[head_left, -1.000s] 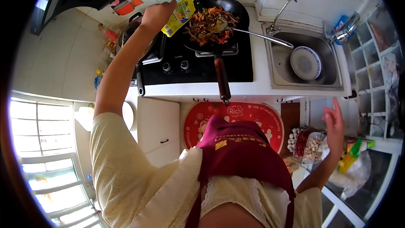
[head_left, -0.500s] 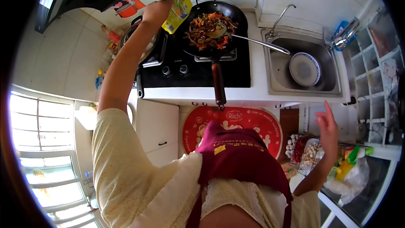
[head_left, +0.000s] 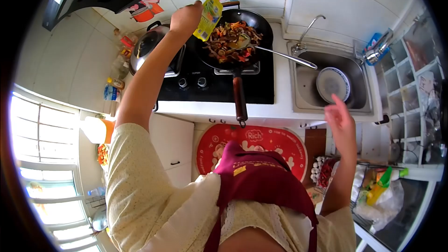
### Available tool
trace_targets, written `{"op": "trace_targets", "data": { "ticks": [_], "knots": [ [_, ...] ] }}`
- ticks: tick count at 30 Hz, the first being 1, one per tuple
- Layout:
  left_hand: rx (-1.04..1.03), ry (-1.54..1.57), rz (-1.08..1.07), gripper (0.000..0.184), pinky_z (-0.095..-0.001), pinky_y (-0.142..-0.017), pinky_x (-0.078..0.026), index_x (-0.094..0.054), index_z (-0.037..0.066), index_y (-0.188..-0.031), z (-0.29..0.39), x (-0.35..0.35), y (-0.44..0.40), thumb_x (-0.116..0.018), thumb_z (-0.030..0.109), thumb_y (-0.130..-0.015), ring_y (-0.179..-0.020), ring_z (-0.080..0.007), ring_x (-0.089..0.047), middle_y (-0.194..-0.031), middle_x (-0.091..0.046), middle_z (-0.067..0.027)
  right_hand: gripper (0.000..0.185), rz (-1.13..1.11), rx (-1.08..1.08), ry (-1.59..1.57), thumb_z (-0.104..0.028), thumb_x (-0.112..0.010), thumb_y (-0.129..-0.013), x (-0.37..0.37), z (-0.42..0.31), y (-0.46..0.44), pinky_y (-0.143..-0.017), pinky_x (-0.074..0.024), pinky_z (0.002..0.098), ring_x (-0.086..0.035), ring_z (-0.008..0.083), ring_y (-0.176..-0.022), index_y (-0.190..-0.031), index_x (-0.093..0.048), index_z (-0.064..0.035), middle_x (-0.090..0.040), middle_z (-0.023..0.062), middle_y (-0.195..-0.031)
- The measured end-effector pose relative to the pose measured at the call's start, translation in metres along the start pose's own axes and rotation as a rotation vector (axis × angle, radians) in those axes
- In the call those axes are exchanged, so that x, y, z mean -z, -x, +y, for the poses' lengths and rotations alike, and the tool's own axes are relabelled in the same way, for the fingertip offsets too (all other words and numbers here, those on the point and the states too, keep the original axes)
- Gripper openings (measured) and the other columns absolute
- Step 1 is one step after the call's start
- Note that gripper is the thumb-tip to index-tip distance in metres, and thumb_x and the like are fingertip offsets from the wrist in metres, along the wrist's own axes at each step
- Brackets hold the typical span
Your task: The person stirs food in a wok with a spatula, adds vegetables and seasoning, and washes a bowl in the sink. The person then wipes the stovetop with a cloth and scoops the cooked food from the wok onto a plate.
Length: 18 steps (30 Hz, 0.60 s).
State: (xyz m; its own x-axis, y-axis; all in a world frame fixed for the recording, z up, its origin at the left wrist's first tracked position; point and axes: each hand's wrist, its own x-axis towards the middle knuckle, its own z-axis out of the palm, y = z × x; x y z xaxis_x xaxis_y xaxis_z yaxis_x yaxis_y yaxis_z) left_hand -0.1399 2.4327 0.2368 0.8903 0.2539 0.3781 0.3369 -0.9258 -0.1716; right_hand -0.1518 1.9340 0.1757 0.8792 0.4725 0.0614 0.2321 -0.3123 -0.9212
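Observation:
My left hand [head_left: 185, 18] grips a yellow seasoning packet [head_left: 209, 17] by its upper edge, tilted over the left side of the wok. The black wok [head_left: 262, 24] on the right burner holds a stir-fry [head_left: 229, 42] of dark strips with orange and red bits. A metal ladle [head_left: 287, 56] rests in the food, its long handle pointing right over the counter. In front of the sink, my right hand [head_left: 339, 117] is raised in the air with nothing in it, fingers apart.
A lidded pan [head_left: 145, 46] sits on the left burner, with bottles [head_left: 115, 83] along the wall beside it. The steel sink [head_left: 303, 84] contains a white bowl [head_left: 333, 84] with a blue rim. A wire basket of produce [head_left: 322, 173] stands below right, near a red floor mat [head_left: 298, 151].
My left hand has moved right with the packet, further over the wok. My right hand has shifted left and up toward the sink's front edge. The ladle stays in the food.

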Motion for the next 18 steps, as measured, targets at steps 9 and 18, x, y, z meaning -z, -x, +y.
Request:
{"op": "trace_targets", "data": {
  "ticks": [9, 18],
  "knots": [
    [0.514, 1.263, 0.127, 0.025, -0.0294, -0.048, -0.054, -0.060, -0.007, -0.084, 0.070, 0.023, 0.024, -0.051, 0.016, -0.088, -0.055, -0.0216, -0.067, -0.063, -0.063, -0.0140, 0.060, 0.152, 0.557, 0.385, -0.030, -0.072, -0.075, -0.176, -0.081, -0.133, -0.071, -0.0512, 0.0411, -0.059, 0.0347, -0.088, -0.124, -0.045, -0.0071, -0.048, 0.0154, -0.113],
    [0.557, 1.705, 0.119, 0.029, -0.0243, -0.060, -0.049, -0.057, -0.003, -0.107, 0.139, 0.030, 0.051, -0.050, 0.022, -0.093, -0.068, -0.0137, -0.060, -0.088, -0.063, -0.0074, 0.025, 0.156, 0.180, -0.201, -0.026, -0.063, -0.086, -0.177, -0.055, -0.202, -0.048, -0.0406, 0.0270, -0.051, 0.0120, -0.052, -0.091, -0.063, -0.0021, -0.059, 0.0038, -0.067]
  ]
}}
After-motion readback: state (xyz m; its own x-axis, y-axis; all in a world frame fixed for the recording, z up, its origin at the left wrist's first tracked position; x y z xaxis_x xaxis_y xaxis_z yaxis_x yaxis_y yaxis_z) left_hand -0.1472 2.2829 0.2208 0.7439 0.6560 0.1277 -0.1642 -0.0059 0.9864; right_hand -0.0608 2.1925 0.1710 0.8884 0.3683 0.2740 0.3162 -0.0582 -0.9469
